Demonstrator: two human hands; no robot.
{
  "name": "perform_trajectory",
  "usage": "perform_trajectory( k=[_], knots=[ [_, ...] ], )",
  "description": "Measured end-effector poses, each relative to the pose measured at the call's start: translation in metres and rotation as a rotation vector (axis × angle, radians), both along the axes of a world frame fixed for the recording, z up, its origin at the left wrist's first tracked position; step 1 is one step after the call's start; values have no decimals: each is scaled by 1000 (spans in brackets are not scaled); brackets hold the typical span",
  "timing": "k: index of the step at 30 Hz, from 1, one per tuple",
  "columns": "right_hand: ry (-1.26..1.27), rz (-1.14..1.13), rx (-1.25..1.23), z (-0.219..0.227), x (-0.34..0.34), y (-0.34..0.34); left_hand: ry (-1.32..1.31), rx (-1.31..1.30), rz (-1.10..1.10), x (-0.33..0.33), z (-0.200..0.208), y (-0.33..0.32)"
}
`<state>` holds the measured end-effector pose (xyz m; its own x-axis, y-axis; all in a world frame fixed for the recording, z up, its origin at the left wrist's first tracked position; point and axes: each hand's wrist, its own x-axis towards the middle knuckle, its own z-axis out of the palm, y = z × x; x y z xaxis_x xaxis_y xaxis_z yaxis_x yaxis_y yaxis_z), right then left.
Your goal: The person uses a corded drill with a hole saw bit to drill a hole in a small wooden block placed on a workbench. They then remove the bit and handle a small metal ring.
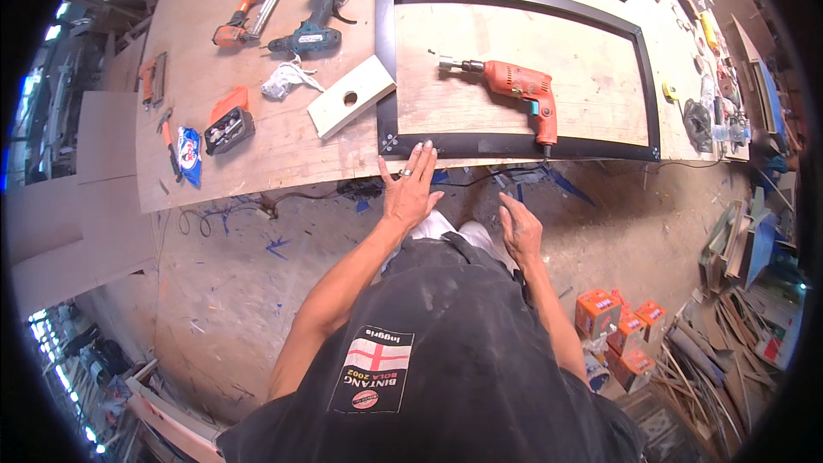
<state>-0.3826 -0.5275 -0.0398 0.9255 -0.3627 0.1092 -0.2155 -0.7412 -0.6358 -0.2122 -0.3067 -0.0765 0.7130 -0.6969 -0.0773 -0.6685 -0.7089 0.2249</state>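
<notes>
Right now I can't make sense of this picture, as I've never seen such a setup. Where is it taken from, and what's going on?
There is no machine here: a person works with bare hands. A wide, round-looking camera on their head looks down, so straight edges bend. The left hand lies with its fingers on the near bar of a black frame, close to its left corner. The right hand is off the table; whether it holds something small, I can't tell. On the wooden table lie an orange-red drill across the frame, a pale block with a round hole, and a dark teal drill.
</notes>
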Motion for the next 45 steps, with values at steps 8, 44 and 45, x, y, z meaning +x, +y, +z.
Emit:
perform_trajectory(
  k=[8, 44, 45],
  knots=[
    [111, -293, 204, -39, -164, -44, -3, 48, 196, -26, 8, -26],
    [-59, -154, 167, 16, 36, -95, -90, -315, 237, 7, -6, 5],
    [-38, -96, 157, 17, 50, -89, -100, -308, 237, 11, -6, 5]
  ],
)
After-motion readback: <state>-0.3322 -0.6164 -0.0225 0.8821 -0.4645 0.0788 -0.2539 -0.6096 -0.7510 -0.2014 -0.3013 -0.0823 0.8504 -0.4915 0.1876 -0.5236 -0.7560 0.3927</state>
